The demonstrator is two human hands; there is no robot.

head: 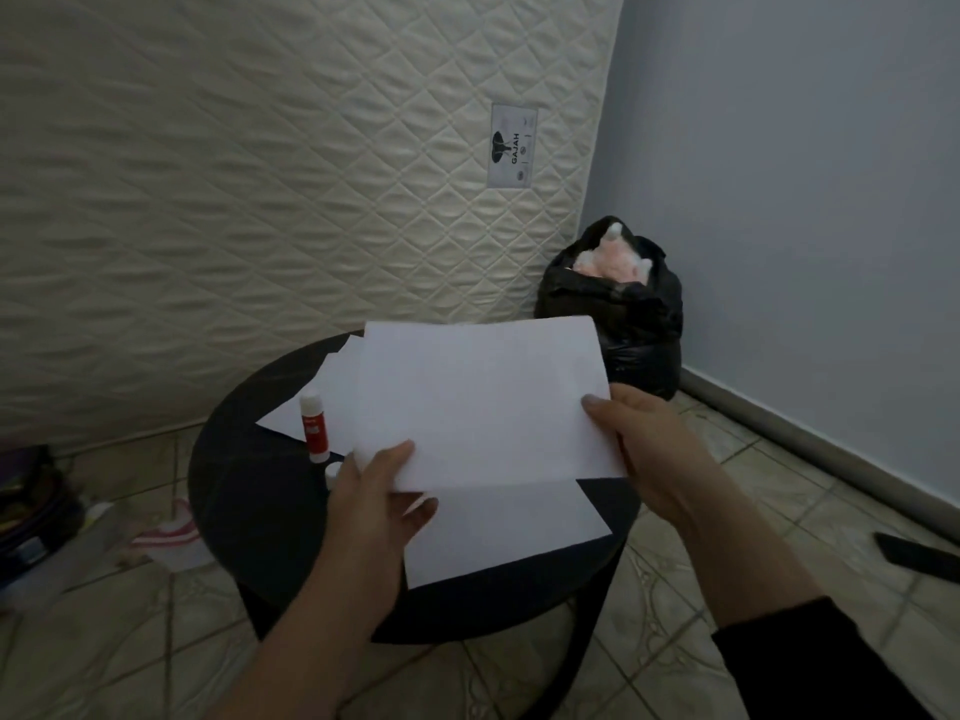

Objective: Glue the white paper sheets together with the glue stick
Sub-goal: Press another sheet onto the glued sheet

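I hold a white paper sheet (483, 402) lifted above the round black table (249, 491). My left hand (376, 491) pinches its near left corner, thumb on top. My right hand (636, 454) grips its right edge. Another white sheet (498, 527) lies flat on the table under it, and more sheets (322, 397) lie at the back left. A red and white glue stick (315, 424) stands upright to the left of the held sheet, with its white cap (332, 469) lying beside it, close to my left hand.
A quilted mattress (260, 200) leans on the wall behind the table. A stuffed black bag (618, 304) sits in the corner at the back right. Clutter (62, 517) lies on the tiled floor to the left, and a dark object (919, 556) to the right.
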